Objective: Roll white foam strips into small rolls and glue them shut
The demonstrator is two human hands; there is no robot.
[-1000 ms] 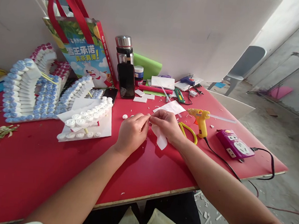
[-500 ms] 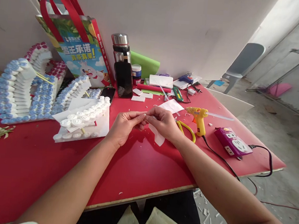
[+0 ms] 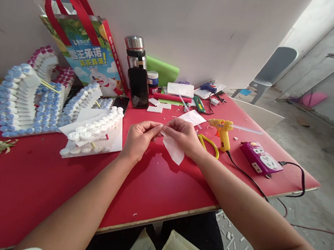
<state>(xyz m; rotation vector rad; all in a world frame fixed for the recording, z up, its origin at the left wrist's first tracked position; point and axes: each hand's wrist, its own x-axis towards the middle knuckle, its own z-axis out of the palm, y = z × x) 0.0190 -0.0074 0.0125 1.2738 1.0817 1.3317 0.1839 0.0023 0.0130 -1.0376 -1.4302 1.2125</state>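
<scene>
A strip of thin white paper point(image 3: 174, 149) hangs from between my two hands, above the red table. My left hand point(image 3: 142, 138) pinches its upper end, where it looks rolled or gathered. Beside it, my right hand point(image 3: 182, 137) also grips the paper, thumb and fingers closed, the tips nearly touching those of the left. To the left stands a white board with rolled white paper roses point(image 3: 85, 136). Yellow-handled pliers point(image 3: 210, 145) lie just right of my right hand, partly hidden by it.
A yellow glue gun point(image 3: 224, 131) with a glue stick rests near a purple power strip point(image 3: 260, 159). Blue-and-white flower pieces point(image 3: 18, 101), a shopping bag point(image 3: 88, 57), a phone point(image 3: 138, 88) and a steel flask point(image 3: 135, 47) stand behind. The table's front edge point(image 3: 159, 220) is close.
The fingers have shifted slightly on the paper. More of the strip now shows below my right hand, spread wider. Things on the table have stayed put.
</scene>
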